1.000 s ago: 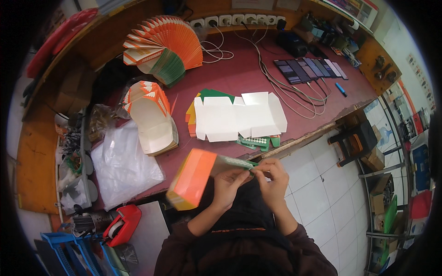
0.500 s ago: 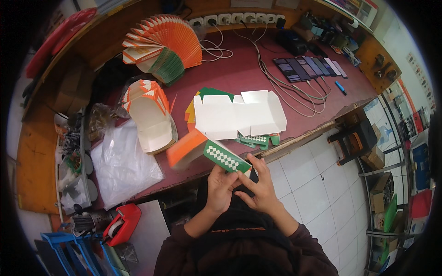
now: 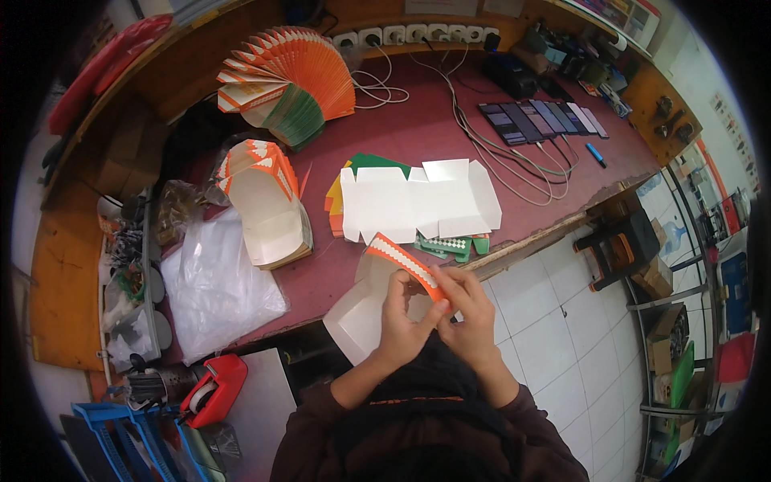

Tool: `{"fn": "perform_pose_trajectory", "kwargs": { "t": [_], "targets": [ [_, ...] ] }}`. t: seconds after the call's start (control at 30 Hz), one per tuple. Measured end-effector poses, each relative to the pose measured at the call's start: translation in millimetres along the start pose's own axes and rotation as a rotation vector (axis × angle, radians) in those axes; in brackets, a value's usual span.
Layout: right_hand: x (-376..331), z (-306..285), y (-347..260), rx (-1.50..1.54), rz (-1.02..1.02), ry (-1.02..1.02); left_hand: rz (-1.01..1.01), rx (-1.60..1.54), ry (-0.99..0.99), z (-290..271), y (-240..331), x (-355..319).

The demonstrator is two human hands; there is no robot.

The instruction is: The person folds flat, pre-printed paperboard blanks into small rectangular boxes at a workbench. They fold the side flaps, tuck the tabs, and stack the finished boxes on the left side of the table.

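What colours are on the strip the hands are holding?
The strip is orange with a bumpy-edged white stripe, seen best in the head view.

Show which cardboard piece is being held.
The creased white cardboard piece with an orange, white-patterned strip, between left hand and right hand; the others rest on the dark-red table.

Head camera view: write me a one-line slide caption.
Left hand and right hand grip a creased orange-and-white carton before a maroon worktable bearing card blanks.
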State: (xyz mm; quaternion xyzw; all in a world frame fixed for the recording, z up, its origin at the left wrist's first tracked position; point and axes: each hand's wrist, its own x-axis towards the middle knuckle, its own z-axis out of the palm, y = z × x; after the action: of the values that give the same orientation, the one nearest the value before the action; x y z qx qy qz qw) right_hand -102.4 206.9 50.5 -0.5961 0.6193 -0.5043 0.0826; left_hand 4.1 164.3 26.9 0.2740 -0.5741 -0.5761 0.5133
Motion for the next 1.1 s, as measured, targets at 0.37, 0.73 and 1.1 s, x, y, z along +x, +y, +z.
{"fn": "perform_pose_trajectory", "kwargs": {
  "t": [0.37,0.73,1.1],
  "targets": [
    [-4.6,10.8,11.7,0.583,0.239,0.248,0.808,0.712,0.124,-22.2,-0.8,10.3],
    [-2.9,23.3,16.9,0.194,-0.031,0.18,0.713,0.572,0.278,-21.7,0.6,8.5],
    [6.0,34.8,36.7,0.311,0.227,0.138,0.678,0.71,0.238,-30.5,-5.6,8.9]
  ]
}}
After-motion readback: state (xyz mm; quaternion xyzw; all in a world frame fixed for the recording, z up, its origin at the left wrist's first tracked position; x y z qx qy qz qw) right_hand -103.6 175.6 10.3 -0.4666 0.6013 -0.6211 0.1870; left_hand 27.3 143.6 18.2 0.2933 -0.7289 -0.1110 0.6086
